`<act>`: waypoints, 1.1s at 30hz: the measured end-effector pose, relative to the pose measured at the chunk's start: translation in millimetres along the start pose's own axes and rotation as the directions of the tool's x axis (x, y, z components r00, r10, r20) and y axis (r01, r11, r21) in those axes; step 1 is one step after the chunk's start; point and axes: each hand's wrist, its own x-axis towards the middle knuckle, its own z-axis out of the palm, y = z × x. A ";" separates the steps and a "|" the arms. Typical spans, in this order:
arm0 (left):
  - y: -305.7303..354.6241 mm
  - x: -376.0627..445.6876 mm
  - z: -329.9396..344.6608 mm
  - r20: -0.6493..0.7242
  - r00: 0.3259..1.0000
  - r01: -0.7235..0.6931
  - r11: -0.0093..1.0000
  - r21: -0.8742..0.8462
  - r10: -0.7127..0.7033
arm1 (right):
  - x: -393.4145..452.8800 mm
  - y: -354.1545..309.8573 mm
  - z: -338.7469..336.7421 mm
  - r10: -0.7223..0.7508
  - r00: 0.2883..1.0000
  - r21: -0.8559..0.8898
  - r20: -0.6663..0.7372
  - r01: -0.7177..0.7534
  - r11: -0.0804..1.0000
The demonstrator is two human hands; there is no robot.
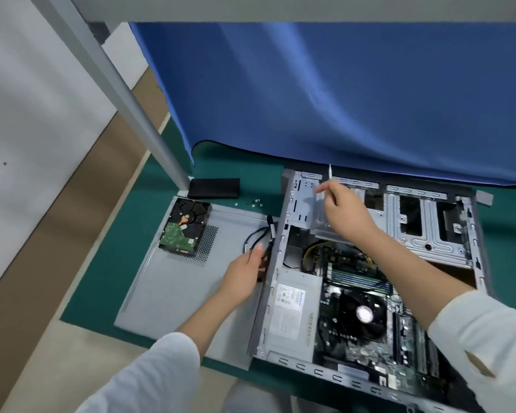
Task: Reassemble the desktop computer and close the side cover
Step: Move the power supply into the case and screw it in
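The desktop computer case [367, 281] lies open on its side at lower right of the frame, on a green mat [102, 293]; the removed side cover [173, 281], a flat grey sheet-metal panel with a perforated vent patch, lies just left of it. The hard drive [184, 228] rests circuit-board-up on the cover's upper left corner, still outside the chassis. The right hand [344, 208] reaches over the stamped-steel drive cage [334, 201], fingers curled round a slim screwdriver [329, 172] whose shaft points up-frame. The left hand [245, 274] is at the case's left edge, fingers curled against black cables [258, 238] that trail onto the cover; whether they actually pinch a cable cannot be told. Risk: the screwdriver tip could slip toward the exposed motherboard [367, 296] and its fan, or a cable could be trapped under the case edge. Loose screws [255, 202], small and bright, lie near a black rectangular pouch [214, 188] at centre left and could roll off. Closing the cover is premature while the drive sits on it.
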 end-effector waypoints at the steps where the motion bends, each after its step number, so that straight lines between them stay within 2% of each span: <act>1: 1.1 10.4 -9.8 -0.019 1.000 0.010 1.000 0.000 -0.010 | 6.7 -6.1 6.5 0.025 0.999 -0.004 -0.041 -0.025 1.000; 5: 6.9 59.3 -48.2 -0.084 0.995 -0.039 0.984 0.171 0.054 | 23.3 -14.6 30.0 0.033 0.988 -0.166 -0.153 -0.058 0.984; 9: 13.5 107.5 -75.0 -0.114 0.986 -0.077 0.934 0.348 0.124 | 25.9 -2.7 48.0 -0.104 0.974 -0.400 -0.201 0.016 0.917; 14: 17.3 159.8 -83.0 -0.044 0.971 -0.183 0.845 0.503 0.236 | 28.1 1.2 50.2 -0.128 0.965 -0.396 -0.227 0.029 0.918; 20: 14.9 202.8 -76.7 0.022 0.970 -0.206 0.773 0.600 0.241 | 30.4 4.3 51.8 -0.118 0.961 -0.358 -0.251 0.022 0.933; 28: 6.8 216.0 -67.9 0.059 0.954 -0.262 0.722 0.640 0.294 | 31.9 4.6 53.0 -0.126 0.956 -0.359 -0.264 0.024 0.933; 33: -0.6 212.9 -70.3 -0.086 0.945 -0.206 0.776 0.597 0.317 | 31.2 3.1 52.3 -0.126 0.956 -0.362 -0.266 0.022 0.932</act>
